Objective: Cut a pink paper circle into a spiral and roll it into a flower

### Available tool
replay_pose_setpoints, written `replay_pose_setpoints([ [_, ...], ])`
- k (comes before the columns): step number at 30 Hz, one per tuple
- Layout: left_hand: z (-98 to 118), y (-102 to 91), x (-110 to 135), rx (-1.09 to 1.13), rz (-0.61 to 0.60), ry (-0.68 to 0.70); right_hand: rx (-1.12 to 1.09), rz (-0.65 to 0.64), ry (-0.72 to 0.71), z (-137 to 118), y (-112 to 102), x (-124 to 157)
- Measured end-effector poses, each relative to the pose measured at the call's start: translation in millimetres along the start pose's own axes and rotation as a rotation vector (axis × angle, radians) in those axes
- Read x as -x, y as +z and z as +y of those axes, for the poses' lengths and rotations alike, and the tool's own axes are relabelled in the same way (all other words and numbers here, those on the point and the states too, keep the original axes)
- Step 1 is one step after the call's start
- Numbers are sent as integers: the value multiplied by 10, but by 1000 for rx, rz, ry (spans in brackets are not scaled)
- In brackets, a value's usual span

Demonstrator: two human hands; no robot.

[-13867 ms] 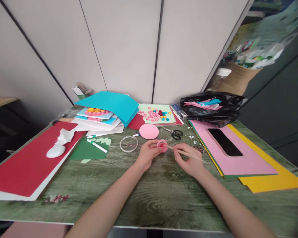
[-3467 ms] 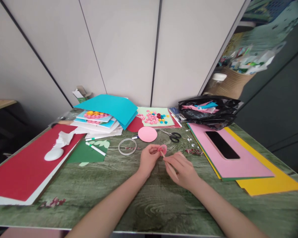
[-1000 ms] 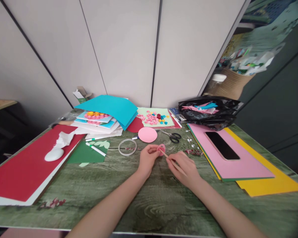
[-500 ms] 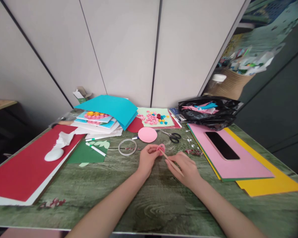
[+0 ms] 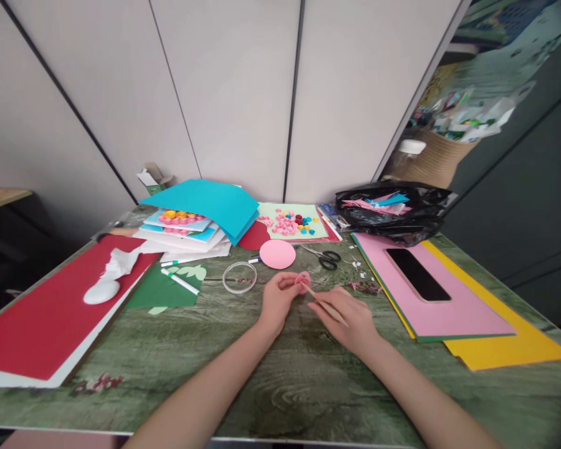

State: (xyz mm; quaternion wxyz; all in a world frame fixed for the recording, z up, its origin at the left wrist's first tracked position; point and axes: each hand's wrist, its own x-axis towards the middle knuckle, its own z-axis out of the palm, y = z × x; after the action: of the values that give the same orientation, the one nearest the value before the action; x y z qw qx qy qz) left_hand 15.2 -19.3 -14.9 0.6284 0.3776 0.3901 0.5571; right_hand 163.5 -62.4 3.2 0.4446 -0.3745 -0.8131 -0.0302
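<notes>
Pinching a small pink rolled paper coil (image 5: pixel 303 281) just below the middle of the frame, the left hand (image 5: pixel 277 300) has its fingers (image 5: pixel 287 282) closed on the coil's left side. The right hand (image 5: pixel 347 315) sits just to the right, its fingers curled shut around a thin wooden stick (image 5: pixel 321 299) that slants up and left until its tip meets the coil. Both hands rest low over the green wood-grain surface (image 5: pixel 280 374).

Just above the coil lie a flat pink paper disc (image 5: pixel 277 254), a clear tape ring (image 5: pixel 240 277) to the left, and black-handled scissors (image 5: pixel 325 256) to the right. At centre right a dark phone (image 5: pixel 416 272) lies on a pink sheet (image 5: pixel 453 305) stacked over yellow paper (image 5: pixel 518 343). A long red sheet (image 5: pixel 51 312) fills the lower left.
</notes>
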Motion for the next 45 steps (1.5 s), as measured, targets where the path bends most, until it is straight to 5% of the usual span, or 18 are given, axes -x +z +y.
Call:
replay_pose_setpoints([
  [30,-19,-1,-16,-27,25,6,98,-62,-32,-22,-82,-62],
  [45,-35,-8,-3,-69,1,26,40,6,-31,-12,-60,-43],
])
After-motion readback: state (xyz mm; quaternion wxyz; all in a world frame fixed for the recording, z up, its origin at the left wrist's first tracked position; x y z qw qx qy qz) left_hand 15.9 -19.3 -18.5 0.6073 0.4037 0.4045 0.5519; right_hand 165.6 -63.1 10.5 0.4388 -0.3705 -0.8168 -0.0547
